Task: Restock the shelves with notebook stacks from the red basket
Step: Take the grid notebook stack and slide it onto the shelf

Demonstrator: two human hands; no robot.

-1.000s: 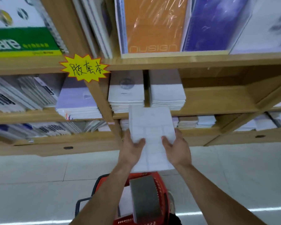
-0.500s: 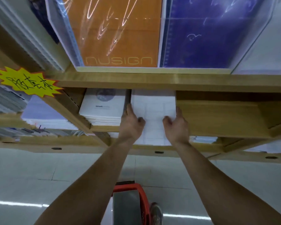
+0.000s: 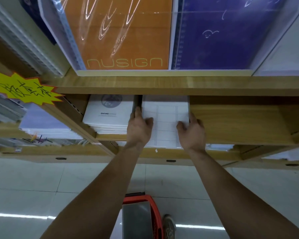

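A white notebook stack (image 3: 165,118) with a ruled grid on top lies partly inside the middle wooden shelf (image 3: 231,125), its near end sticking out past the shelf edge. My left hand (image 3: 139,128) grips its left edge, thumb on top. My right hand (image 3: 192,133) grips its right edge the same way. To its left sits another white stack (image 3: 109,114) with a round dark emblem. The red basket (image 3: 155,211) stands on the floor below, holding a grey notebook stack (image 3: 136,219).
Orange (image 3: 121,35) and blue (image 3: 214,31) wrapped notebooks stand on the shelf above. A yellow starburst label (image 3: 22,88) hangs at left. Bare shelf board lies right of the held stack. A lower shelf holds more white stacks. A shoe (image 3: 169,226) shows beside the basket.
Both hands carried the white stack up from above the basket and slid it into the middle shelf, onto the right-hand pile. The view tilted closer to the shelf.
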